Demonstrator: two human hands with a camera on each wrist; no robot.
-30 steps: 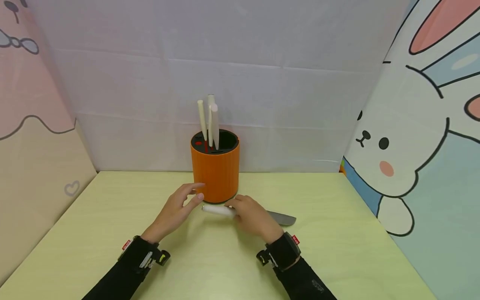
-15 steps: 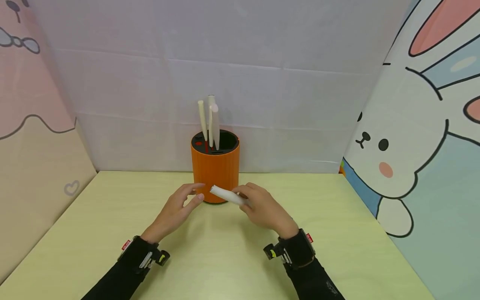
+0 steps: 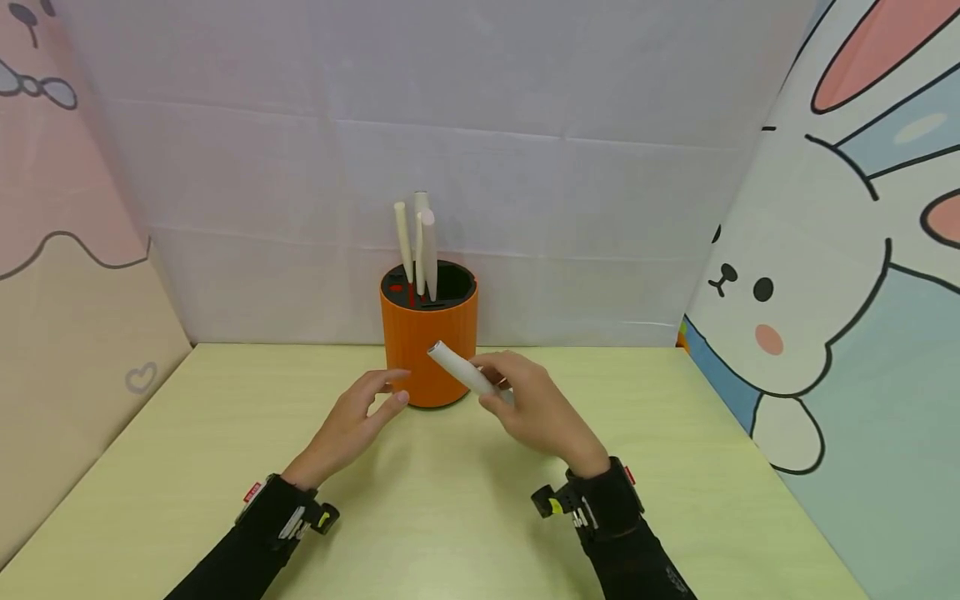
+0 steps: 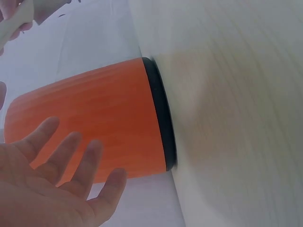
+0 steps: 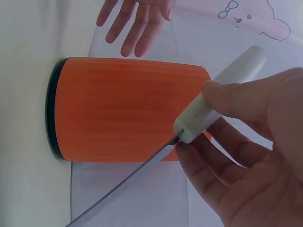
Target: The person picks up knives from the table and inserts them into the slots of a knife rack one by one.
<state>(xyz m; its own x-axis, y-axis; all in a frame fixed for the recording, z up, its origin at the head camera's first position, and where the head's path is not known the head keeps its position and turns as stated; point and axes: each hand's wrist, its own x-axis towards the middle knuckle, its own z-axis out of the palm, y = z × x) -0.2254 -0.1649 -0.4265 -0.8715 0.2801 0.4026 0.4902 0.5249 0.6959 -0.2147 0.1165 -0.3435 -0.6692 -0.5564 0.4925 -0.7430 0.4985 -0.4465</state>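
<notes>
My right hand [image 3: 536, 408] pinches a kitchen knife [image 3: 459, 367] by its white handle, which tilts up to the left in the head view. In the right wrist view the knife's blade [image 5: 123, 185] slants down away from the fingers; in the head view the hand hides it. An orange cylindrical knife block [image 3: 420, 350] with a black top stands just beyond both hands. Several white-handled utensils [image 3: 428, 250] stick up from its slots. My left hand [image 3: 351, 427] is beside the block's lower left, fingers spread and holding nothing.
The pale yellow table [image 3: 247, 417] reaches back to a white cloth wall [image 3: 600, 233] close behind the block. Printed cloth panels with cartoon animals, such as the rabbit panel [image 3: 795, 333], border the left and right sides.
My right hand has lifted the knife off the table, and its handle end has swung up in front of the block. The left hand stays where it was.
</notes>
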